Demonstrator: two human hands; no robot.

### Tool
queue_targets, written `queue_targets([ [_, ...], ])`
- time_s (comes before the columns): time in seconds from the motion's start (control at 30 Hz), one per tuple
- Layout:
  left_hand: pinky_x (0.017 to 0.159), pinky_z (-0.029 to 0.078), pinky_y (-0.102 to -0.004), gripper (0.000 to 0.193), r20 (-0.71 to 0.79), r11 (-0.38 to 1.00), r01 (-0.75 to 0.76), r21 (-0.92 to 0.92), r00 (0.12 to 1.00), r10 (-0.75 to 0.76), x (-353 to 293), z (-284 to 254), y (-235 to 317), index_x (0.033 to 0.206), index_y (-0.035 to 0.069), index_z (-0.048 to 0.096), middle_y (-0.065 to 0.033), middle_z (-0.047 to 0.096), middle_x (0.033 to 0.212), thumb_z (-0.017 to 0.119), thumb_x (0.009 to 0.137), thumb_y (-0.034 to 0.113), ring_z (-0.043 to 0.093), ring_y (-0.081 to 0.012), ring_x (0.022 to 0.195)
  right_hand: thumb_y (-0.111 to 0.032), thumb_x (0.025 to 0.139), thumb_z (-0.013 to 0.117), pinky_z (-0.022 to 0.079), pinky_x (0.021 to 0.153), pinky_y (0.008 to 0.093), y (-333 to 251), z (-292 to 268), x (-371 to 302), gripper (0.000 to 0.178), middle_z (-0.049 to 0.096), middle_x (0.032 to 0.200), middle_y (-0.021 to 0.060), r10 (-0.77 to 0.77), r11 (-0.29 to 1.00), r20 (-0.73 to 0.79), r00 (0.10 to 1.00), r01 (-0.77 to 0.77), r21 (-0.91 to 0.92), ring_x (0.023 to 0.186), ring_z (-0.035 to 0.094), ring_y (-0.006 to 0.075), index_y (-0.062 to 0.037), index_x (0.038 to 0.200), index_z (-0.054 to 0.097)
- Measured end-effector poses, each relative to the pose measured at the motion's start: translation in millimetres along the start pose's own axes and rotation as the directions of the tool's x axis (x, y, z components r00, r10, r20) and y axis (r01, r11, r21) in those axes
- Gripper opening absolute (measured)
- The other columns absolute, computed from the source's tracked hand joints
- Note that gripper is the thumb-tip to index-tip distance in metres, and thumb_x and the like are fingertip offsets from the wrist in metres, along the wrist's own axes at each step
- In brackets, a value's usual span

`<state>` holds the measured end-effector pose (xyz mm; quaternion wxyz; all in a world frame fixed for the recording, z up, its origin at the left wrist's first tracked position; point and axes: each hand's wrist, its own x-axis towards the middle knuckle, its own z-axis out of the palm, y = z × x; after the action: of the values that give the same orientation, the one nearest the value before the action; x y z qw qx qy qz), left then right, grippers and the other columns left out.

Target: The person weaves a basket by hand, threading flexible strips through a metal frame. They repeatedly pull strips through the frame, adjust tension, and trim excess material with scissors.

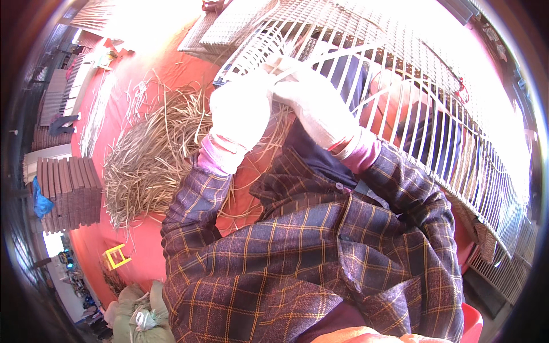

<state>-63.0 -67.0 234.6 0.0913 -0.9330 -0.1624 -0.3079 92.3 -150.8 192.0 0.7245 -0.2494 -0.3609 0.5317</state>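
Both my hands wear pale gloves and meet at the near left end of a large frame of pale parallel bars [400, 97], partly filled with woven strips. My left hand [243, 108] is bent inward, its fingers closed against the other hand. My right hand [309, 100] reaches over the bars with its fingertips pressed together. Strong glare washes out the fingers, so what they hold cannot be made out. A loose white strip [349, 51] runs across the bars beside my right hand. Below the frame, my dark-trousered legs show between the bars.
A heap of dry tan strips [154, 154] lies on the red floor [91, 246] to my left. Stacked brown panels [68, 191], a small yellow stool [117, 256] and a tied green sack [143, 317] stand farther left. Woven panels [229, 28] lie at the far side.
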Motion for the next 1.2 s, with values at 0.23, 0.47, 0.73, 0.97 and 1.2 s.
queue_targets([
  [0.23,0.065,0.058,-0.035,0.018,0.151,0.983,-0.023,0.181,0.988,-0.005,2.6,-6.0,15.4,0.108,0.003,0.071,-0.01,0.072,0.085,0.071,0.093,0.014,0.072,-0.0269,0.075,-0.025,0.104,0.069,0.051,0.105,0.0392,8.2,-14.9,-3.9,0.041,0.065,0.143,0.0162,-0.127,0.979,0.038,0.991,0.12,0.163,0.123,0.064,0.0245,0.0008,0.135,0.065],
  [0.47,0.069,0.059,-0.0374,0.015,-0.004,0.951,-0.149,-0.271,0.988,0.154,2.5,-7.6,14.3,0.11,0.003,0.075,-0.0131,0.074,0.091,0.074,0.096,0.01,0.073,-0.0286,0.078,-0.021,0.107,0.063,0.049,0.109,0.0429,2.2,-25.0,-6.2,0.036,0.071,0.129,0.014,-0.112,0.971,0.08,0.99,0.092,0.218,0.124,0.065,0.0266,0.0014,0.135,0.066],
  [0.73,0.073,0.059,-0.0371,0.013,0.224,0.903,0.166,-0.397,0.971,-0.08,-56.0,-23.7,-15.5,0.106,0.003,0.075,-0.0123,0.073,0.095,0.066,0.096,0.002,0.073,-0.0296,0.084,-0.015,0.106,0.065,0.062,0.095,0.0525,-12.6,-53.5,11.3,0.028,0.075,0.115,0.016,-0.068,0.975,-0.052,0.996,0.077,0.206,0.105,0.075,0.0332,0.0025,0.127,0.065],
  [0.97,0.072,0.056,-0.0335,0.014,0.405,0.735,0.529,-0.425,0.837,-0.368,-152.7,-11.3,-83.2,0.104,0.003,0.075,-0.0097,0.072,0.091,0.063,0.097,0.006,0.069,-0.0236,0.078,-0.02,0.112,0.055,0.057,0.106,0.0505,-38.0,-76.8,15.6,0.029,0.074,0.117,0.0178,-0.094,0.987,-0.192,0.977,0.116,0.108,0.11,0.073,0.0321,0.0017,0.129,0.064],
  [1.2,0.082,0.058,-0.0297,0.017,0.234,0.747,0.438,-0.5,0.899,-0.37,-108.5,-11.8,-87.7,0.108,-0.005,0.073,-0.0116,0.075,0.098,0.066,0.097,0.007,0.072,-0.0174,0.088,-0.016,0.11,0.059,0.06,0.1,0.049,-1.8,-63.7,3.9,0.026,0.07,0.109,0.0191,-0.025,0.998,-0.22,0.975,0.036,0.047,0.104,0.073,0.0331,0.007,0.123,0.059],
])
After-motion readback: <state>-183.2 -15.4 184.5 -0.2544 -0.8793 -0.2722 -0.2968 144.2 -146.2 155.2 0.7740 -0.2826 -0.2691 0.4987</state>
